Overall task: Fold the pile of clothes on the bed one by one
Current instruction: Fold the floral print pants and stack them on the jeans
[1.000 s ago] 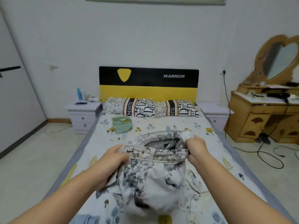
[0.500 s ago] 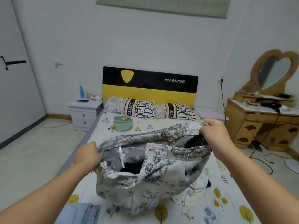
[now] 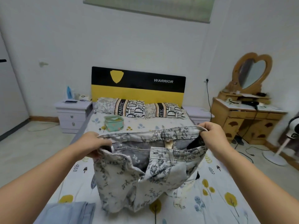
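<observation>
Grip: left hand [image 3: 93, 143] and right hand [image 3: 212, 136] each clutch a waistband end of the floral trousers [image 3: 145, 175].
Change: waistband now stretched wider, lifted above the bed [image 3: 226, 183].
Meaning: garment is spread out, likely ready for laying flat.
Nearby: folded blue cloth [image 3: 69, 212] at near-left.

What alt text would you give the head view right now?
Both hands, left and right, grip the waistband of floral trousers held open above the bed, fly unzipped. A folded blue garment lies near left.
</observation>
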`<state>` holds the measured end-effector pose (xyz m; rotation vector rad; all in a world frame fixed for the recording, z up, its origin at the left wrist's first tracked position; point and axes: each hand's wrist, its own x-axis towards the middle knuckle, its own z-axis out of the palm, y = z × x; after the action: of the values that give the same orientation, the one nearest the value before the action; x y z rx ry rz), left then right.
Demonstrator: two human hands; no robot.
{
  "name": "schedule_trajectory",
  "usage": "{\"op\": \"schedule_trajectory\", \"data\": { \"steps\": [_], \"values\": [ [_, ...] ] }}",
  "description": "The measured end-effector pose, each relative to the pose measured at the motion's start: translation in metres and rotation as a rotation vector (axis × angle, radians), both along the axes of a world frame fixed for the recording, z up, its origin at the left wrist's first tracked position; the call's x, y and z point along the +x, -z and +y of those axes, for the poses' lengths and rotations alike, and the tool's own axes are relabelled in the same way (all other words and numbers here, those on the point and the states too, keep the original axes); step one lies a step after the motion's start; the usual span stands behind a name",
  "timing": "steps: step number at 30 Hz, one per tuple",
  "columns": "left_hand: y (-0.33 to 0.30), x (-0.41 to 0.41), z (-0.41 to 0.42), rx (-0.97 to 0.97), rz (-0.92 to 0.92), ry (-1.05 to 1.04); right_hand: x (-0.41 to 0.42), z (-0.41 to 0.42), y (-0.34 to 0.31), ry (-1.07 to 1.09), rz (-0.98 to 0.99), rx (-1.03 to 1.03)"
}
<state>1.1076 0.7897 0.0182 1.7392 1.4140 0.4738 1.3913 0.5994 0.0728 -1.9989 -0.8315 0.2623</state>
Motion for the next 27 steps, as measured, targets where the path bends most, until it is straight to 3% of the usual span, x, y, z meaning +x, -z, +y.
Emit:
{"op": "schedule_trajectory", "data": {
  "steps": [1, 5, 8, 10, 11, 14, 16, 18, 22, 27],
  "values": [
    [-0.001, -0.001, 0.002, 0.055, 0.028, 0.017, 0.003, -0.002, 0.002, 0.002, -0.02, -0.038],
    [-0.008, -0.01, 0.009, 0.516, 0.532, -0.071, 0.013, -0.009, 0.016, 0.031, -0.18, -0.234],
    [-0.017, -0.008, 0.009, 0.556, 0.579, -0.084, 0.013, -0.019, 0.025, -0.014, -0.42, -0.577],
    [-0.019, 0.0, 0.005, 0.459, 0.467, -0.075, 0.011, -0.025, 0.032, -0.027, -0.445, -0.706],
    [-0.016, 0.004, 0.005, 0.379, 0.336, -0.09, 0.011, -0.027, 0.035, -0.023, -0.357, -0.691],
    [-0.009, 0.009, 0.011, 0.044, -0.172, -0.169, 0.01, -0.036, 0.041, -0.011, 0.177, -0.364],
    [-0.009, 0.007, 0.013, -0.09, -0.328, -0.098, 0.012, -0.045, 0.042, -0.037, 0.398, -0.172],
    [-0.013, 0.007, 0.012, -0.172, -0.416, -0.027, 0.013, -0.051, 0.04, -0.069, 0.473, -0.083],
    [-0.022, 0.009, 0.002, -0.23, -0.46, 0.189, 0.018, -0.065, 0.041, -0.175, 0.545, -0.037],
    [-0.013, 0.01, 0.0, 0.013, -0.2, 0.204, 0.022, -0.08, 0.054, 0.004, 0.371, -0.031]
  ]
}}
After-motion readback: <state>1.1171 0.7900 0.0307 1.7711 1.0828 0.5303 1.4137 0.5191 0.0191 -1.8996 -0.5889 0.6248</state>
